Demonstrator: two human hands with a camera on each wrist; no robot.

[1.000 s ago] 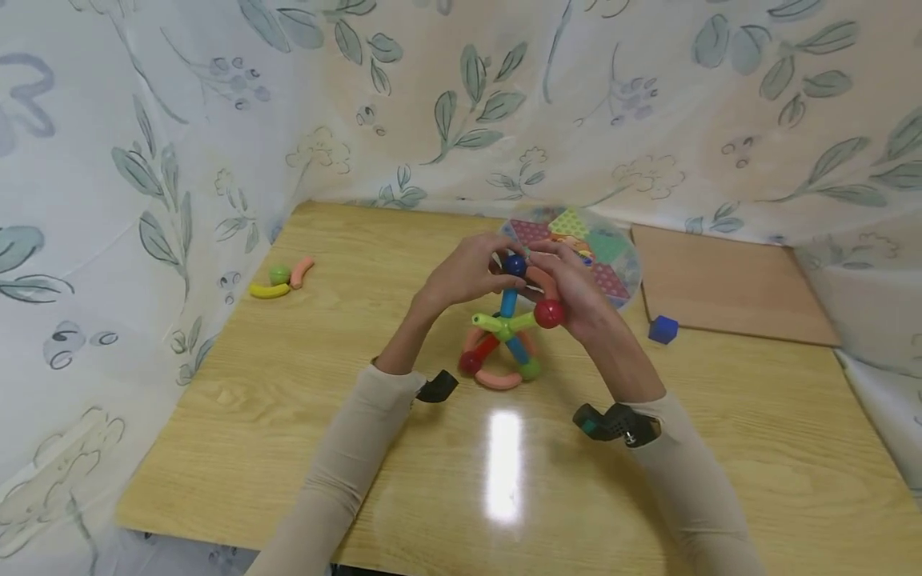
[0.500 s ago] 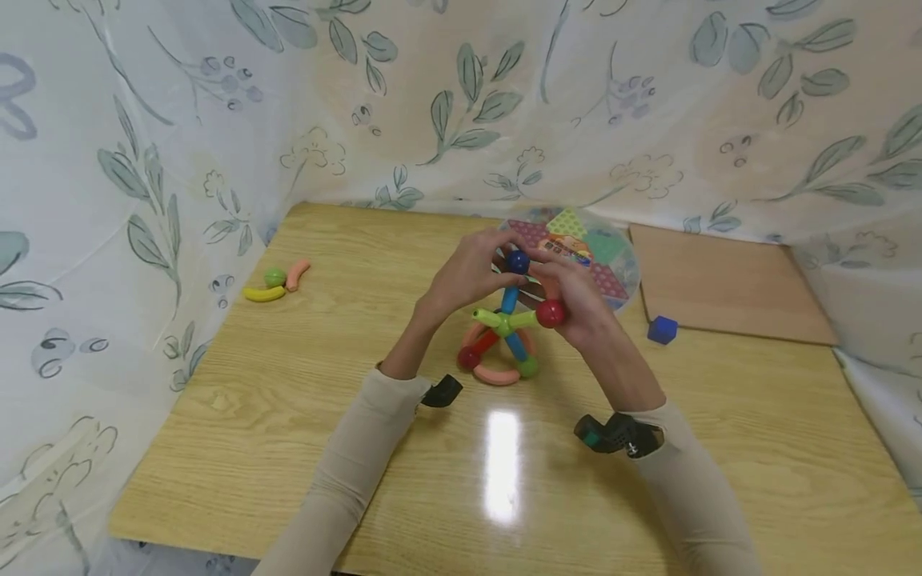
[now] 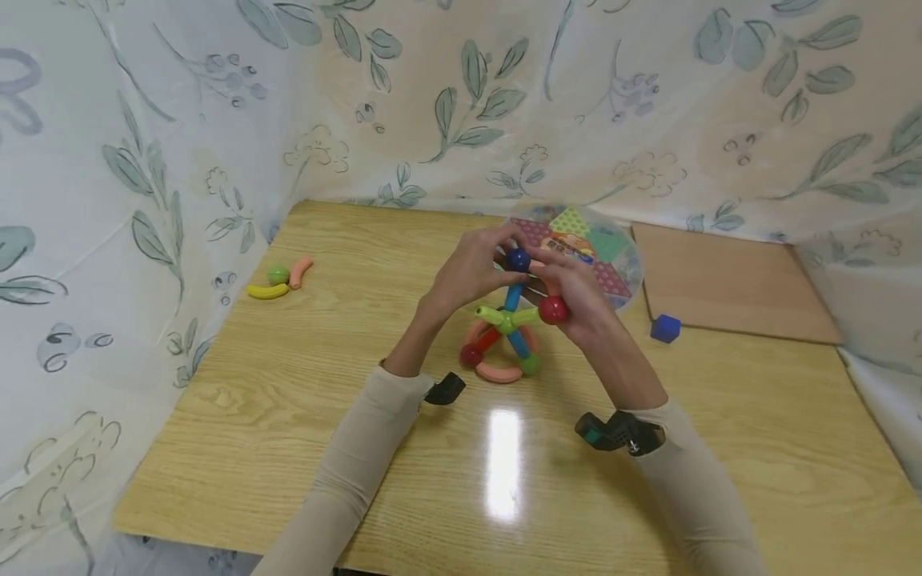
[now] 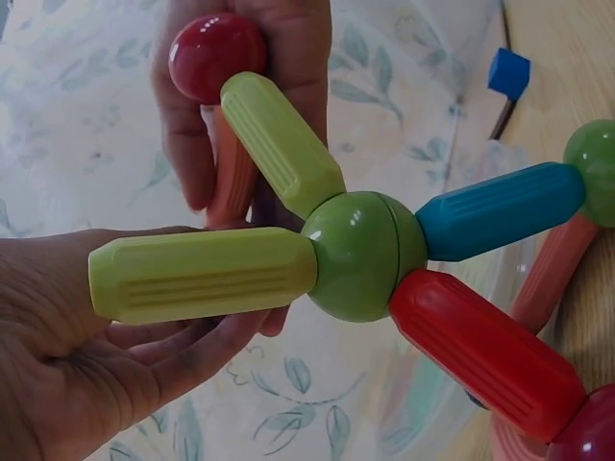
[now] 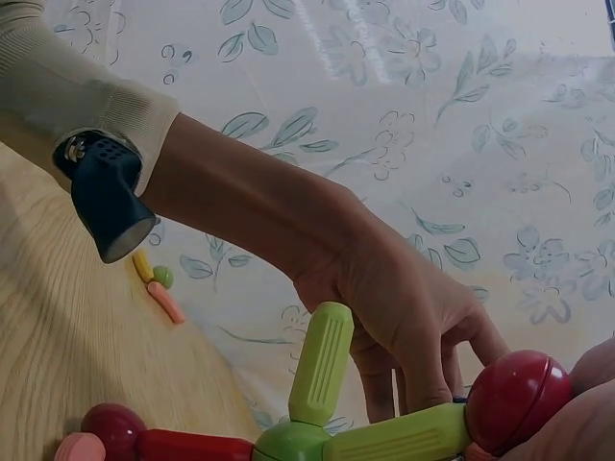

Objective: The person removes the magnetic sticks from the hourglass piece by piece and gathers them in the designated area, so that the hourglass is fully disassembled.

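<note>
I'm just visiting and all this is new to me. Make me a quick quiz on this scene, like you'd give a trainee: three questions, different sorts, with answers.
1. Multiple choice. In the head view, which ball is nearest the left hand?
A) a yellow ball
B) the dark blue ball
C) a white ball

2. True or false. The blue cube lies near the brown board.

3. Fill the gap. In the left wrist view, ___ lime rods show attached to the green centre ball.

Key: 1 B; 2 true; 3 two.
</note>
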